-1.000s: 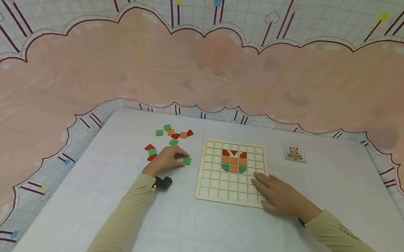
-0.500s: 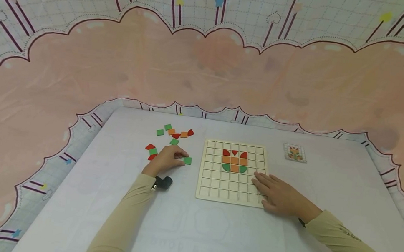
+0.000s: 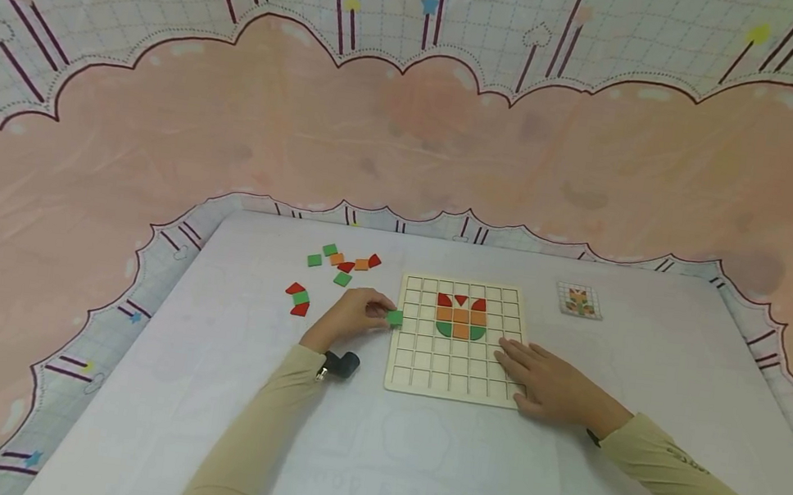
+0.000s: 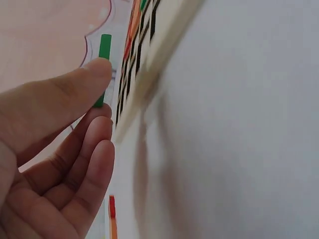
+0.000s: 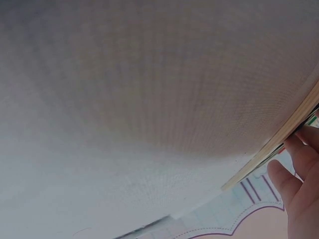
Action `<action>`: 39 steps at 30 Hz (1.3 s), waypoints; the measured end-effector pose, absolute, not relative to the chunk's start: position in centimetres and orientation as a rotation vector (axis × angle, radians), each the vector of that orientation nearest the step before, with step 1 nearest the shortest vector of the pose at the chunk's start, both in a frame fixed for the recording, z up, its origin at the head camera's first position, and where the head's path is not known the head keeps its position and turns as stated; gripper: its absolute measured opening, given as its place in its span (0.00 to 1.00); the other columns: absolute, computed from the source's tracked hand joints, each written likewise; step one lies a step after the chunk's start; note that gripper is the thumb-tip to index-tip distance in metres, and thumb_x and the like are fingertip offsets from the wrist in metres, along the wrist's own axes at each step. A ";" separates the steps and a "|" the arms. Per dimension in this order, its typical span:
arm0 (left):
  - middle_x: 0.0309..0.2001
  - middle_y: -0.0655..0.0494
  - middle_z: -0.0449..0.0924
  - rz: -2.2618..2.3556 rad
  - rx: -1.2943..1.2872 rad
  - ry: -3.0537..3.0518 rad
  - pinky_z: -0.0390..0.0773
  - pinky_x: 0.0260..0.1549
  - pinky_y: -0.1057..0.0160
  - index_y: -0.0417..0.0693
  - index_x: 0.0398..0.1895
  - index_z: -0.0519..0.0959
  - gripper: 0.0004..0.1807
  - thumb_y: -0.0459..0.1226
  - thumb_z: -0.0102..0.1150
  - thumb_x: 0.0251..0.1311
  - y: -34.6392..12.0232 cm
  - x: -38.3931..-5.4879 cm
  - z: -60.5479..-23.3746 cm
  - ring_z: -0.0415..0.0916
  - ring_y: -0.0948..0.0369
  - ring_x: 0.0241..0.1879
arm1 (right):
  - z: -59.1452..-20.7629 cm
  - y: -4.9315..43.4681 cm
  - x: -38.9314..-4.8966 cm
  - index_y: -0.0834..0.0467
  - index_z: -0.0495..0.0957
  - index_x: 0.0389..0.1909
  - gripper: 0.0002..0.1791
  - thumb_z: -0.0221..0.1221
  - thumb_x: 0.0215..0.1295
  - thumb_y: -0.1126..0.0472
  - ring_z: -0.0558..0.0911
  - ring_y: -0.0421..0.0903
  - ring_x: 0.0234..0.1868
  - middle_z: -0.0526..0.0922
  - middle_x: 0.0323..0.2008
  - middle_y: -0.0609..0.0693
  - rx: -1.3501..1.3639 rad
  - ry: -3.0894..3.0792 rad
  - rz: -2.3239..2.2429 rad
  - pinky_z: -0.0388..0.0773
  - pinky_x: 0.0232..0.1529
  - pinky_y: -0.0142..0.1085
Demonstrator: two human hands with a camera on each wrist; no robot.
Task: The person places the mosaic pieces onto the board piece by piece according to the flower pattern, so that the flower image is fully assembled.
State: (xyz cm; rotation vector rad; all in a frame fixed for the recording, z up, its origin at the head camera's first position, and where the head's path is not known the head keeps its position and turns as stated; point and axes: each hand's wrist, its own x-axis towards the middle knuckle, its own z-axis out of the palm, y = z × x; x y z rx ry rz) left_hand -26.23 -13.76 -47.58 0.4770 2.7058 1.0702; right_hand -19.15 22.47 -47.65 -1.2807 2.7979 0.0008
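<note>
Between thumb and fingertips my left hand (image 3: 352, 316) pinches a green square tile (image 3: 395, 317) at the left edge of the wooden grid board (image 3: 418, 371). The left wrist view shows the tile (image 4: 104, 47) edge-on, raised beside the board. On the board lie red pieces (image 3: 479, 304) on top, orange squares (image 3: 461, 316) below and rounded green pieces (image 3: 442, 329) at the lower corners. My right hand (image 3: 561, 386) rests on the board's right edge with its fingers extended. In the right wrist view, fingers of the right hand (image 5: 304, 169) touch the board's edge.
Loose green, orange and red tiles (image 3: 344, 267) lie left of the board, with another small group (image 3: 299, 298) nearer the left hand. A small pattern card (image 3: 579, 300) lies at the right. Everything is on a white table (image 3: 414, 464).
My left hand has moved right from the table to the board's left edge, carrying the green tile. The right hand and the board have stayed in place.
</note>
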 end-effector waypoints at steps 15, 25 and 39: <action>0.39 0.52 0.80 1.146 0.648 2.600 0.74 0.38 0.70 0.42 0.43 0.82 0.14 0.33 0.67 0.52 -6.6 -25.2 -47.1 0.72 0.63 0.35 | -47.7 22.4 -19.2 0.60 0.58 0.69 0.35 0.52 0.64 0.51 0.61 0.53 0.71 0.59 0.71 0.57 -1.269 2.799 -0.003 0.61 0.67 0.50; 0.36 0.54 0.81 1.156 0.683 2.573 0.73 0.37 0.70 0.43 0.41 0.84 0.12 0.32 0.67 0.51 -4.2 -24.4 -47.4 0.72 0.65 0.34 | -47.6 22.5 -19.3 0.61 0.58 0.69 0.35 0.52 0.64 0.51 0.61 0.54 0.70 0.59 0.71 0.58 -1.283 2.792 -0.021 0.61 0.67 0.50; 0.35 0.57 0.83 1.041 0.669 2.624 0.74 0.37 0.71 0.46 0.38 0.84 0.12 0.37 0.70 0.48 -3.6 -24.6 -47.9 0.74 0.66 0.34 | -47.6 22.5 -19.3 0.61 0.57 0.70 0.35 0.51 0.65 0.51 0.60 0.54 0.71 0.58 0.71 0.58 -1.259 2.779 -0.004 0.61 0.67 0.50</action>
